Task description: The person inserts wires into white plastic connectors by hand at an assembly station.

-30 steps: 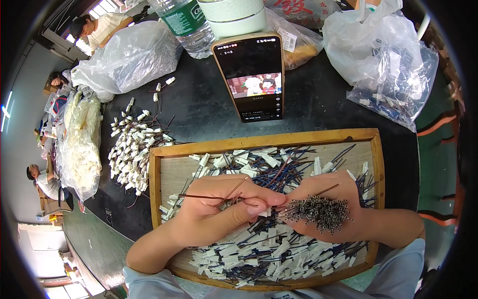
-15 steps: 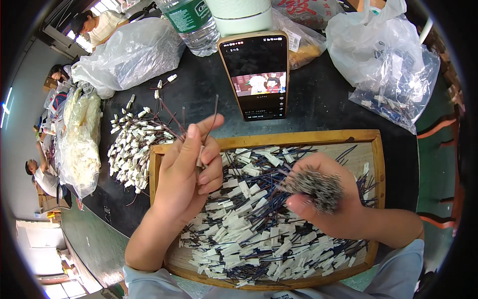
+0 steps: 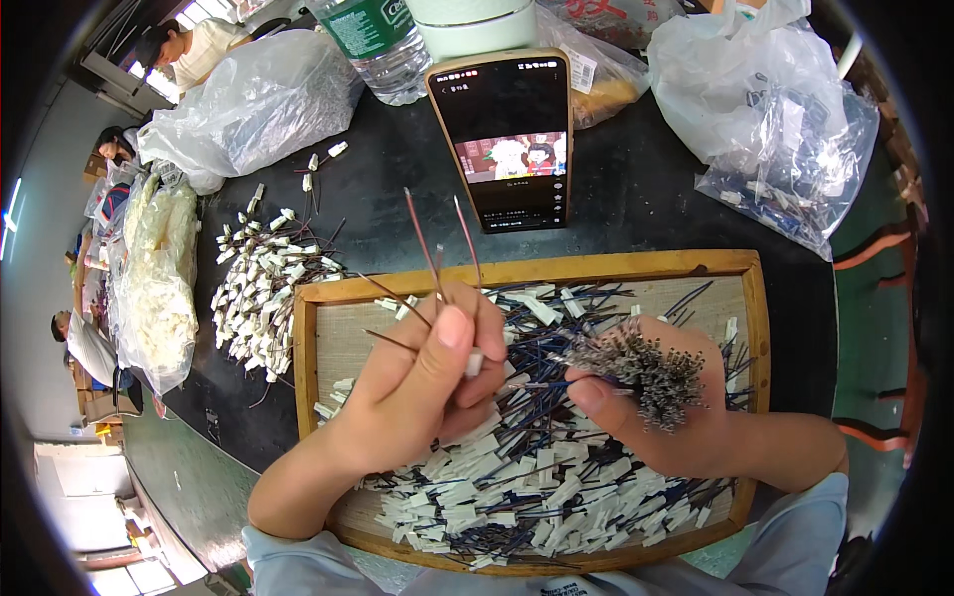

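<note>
the left hand [image 3: 422, 387] grasps a small white connector [image 3: 474, 365] and thin brown wires [image 3: 415, 226], above the wood-framed tray [image 3: 596, 266]. the right hand [image 3: 678, 445] grasps a bundle of metal-tipped wires [image 3: 651, 377]. the connector is probably light and stiff, the wires bendy; best held by its body.

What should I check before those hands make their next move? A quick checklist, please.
1. Left fingers gripping the reddish-brown wires: ok.
2. White connector in that hand fully joined to its wires: cannot tell, partly hidden.
3. Right fingers wrapped around the dark wire bundle: ok.
4. Hands apart, not tangled with each other: ok, a gap shows.
5. Wooden tray beneath both hands: ok.
6. Phone standing clear of the tray: ok, it is beyond the far rim.
</note>
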`<state>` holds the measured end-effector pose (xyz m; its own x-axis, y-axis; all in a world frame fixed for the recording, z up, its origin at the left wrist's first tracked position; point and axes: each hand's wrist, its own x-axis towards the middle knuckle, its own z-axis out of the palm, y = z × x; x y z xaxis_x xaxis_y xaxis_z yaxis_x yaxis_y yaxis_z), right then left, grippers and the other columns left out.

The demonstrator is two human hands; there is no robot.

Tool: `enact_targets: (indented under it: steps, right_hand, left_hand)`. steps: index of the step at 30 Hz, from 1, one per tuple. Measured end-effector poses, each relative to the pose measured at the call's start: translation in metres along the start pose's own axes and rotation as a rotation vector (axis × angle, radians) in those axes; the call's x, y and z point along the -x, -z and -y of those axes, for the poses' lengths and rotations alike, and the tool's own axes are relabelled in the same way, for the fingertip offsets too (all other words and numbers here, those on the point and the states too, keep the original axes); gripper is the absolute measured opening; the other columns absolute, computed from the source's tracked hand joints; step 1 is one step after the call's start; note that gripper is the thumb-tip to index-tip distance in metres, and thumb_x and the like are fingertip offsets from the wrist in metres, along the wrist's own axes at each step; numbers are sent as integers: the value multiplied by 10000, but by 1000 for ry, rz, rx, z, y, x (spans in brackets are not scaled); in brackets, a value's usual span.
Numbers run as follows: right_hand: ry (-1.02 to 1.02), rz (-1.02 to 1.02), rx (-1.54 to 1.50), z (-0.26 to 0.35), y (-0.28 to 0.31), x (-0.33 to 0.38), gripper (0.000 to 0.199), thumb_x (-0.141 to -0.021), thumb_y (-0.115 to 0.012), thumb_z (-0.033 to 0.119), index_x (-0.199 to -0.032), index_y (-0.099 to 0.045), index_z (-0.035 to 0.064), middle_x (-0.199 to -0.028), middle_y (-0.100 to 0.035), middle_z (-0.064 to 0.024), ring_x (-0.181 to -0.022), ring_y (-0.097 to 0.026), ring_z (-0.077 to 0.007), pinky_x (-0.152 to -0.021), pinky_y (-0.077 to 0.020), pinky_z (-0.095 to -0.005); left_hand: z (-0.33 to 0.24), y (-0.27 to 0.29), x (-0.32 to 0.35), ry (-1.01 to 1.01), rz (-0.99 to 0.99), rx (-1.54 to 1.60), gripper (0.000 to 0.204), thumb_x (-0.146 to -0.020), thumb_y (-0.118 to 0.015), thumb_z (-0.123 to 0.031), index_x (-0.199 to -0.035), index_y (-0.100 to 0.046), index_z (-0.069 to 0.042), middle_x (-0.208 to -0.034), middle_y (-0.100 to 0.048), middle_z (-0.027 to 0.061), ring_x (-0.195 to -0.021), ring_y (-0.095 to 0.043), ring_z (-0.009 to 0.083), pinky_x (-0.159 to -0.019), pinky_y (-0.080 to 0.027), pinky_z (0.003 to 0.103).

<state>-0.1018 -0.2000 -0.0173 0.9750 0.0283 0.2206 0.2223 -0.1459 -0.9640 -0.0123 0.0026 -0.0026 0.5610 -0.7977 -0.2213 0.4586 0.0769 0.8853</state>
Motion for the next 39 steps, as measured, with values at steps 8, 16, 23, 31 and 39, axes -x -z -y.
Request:
enact_targets:
  steps: [8, 16, 23, 31, 39]
  right_hand:
    - [45, -6, 37, 0, 2, 1, 184, -773, -718, 37, -926, -622, 9, -779, -661, -58, -663, -606, -82, -587, -459, -228]
    - [59, -48, 74, 3, 2, 0, 160, -775, -725, 54, -888, -620, 13, -754, -654, -55, -633, -602, -81, -561, -456, -230]
    - [81, -23, 44, 0, 0, 0, 156, -769, -729, 54, -873, -622, 9, -744, -650, -53, -625, -602, -78, -554, -452, -230]
    - [64, -52, 9, 0, -1, 2, 151, -760, -733, 51, -860, -634, -2, -733, -643, -57, -619, -600, -82, -546, -447, -230]
    - [81, -28, -9, -2, 1, 1, 163, -751, -733, 41, -876, -642, -11, -732, -643, -67, -612, -603, -91, -540, -449, -236]
  left_hand:
    - [-3, -12, 6, -52, -24, -190, 250, -986, -430, -275, -1067, -427, -39, -753, -428, 3, -617, -364, 43, -549, -311, 179]
    - [1, -3, 10, -178, 4, -315, 184, -959, -494, -175, -1025, -451, -9, -843, -486, 21, -691, -417, 40, -637, -360, 192]
    - [1, 0, 9, -263, -22, -529, 166, -943, -519, -139, -996, -468, 10, -880, -504, 52, -714, -445, 59, -652, -379, 196]
    - [-2, 0, 13, -209, -48, -607, 176, -937, -539, -156, -989, -473, 0, -829, -538, 53, -680, -492, 64, -630, -418, 215]
    - [-4, -2, 8, -396, -16, -922, 195, -873, -627, -94, -975, -485, -9, -827, -568, 90, -687, -597, 150, -598, -460, 259]
